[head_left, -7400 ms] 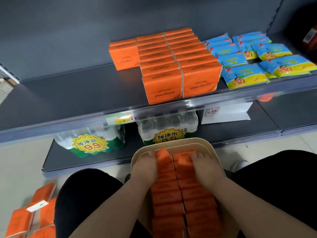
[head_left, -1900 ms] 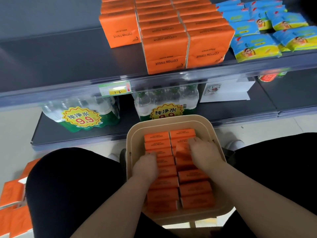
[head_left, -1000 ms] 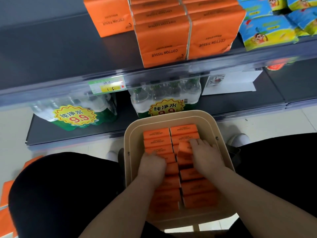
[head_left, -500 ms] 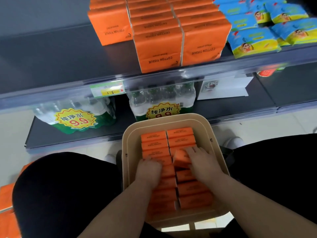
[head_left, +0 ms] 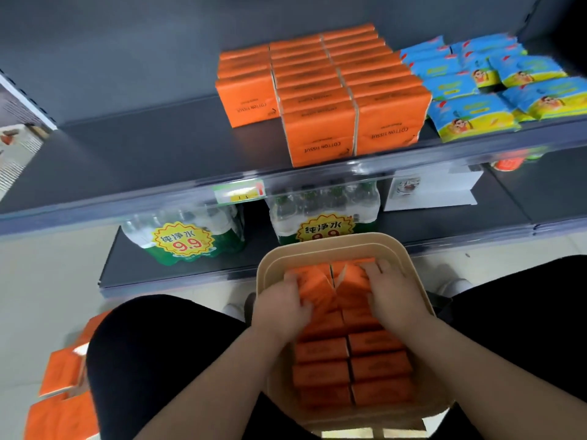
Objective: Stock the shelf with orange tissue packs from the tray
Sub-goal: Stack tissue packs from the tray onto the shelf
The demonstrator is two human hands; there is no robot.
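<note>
A beige tray [head_left: 409, 258] rests between my knees with two columns of orange tissue packs [head_left: 320, 379]. My left hand [head_left: 281, 304] grips a stack of packs [head_left: 317, 289] tilted up at the far end of the left column. My right hand [head_left: 392, 295] grips a matching tilted stack [head_left: 352, 282] in the right column. On the dark shelf [head_left: 143, 157] above stand three rows of orange tissue packs [head_left: 320, 100].
Blue and yellow packets [head_left: 476, 112] lie right of the orange rows; the shelf left of them is bare. Bottled-water packs [head_left: 187, 239] sit on the lower shelf behind the tray. More orange packs [head_left: 60, 404] lie on the floor at my left.
Both hands moved to the far end of the tray and tipped up a stack of packs each. The camera tilted up, showing more of the shelf.
</note>
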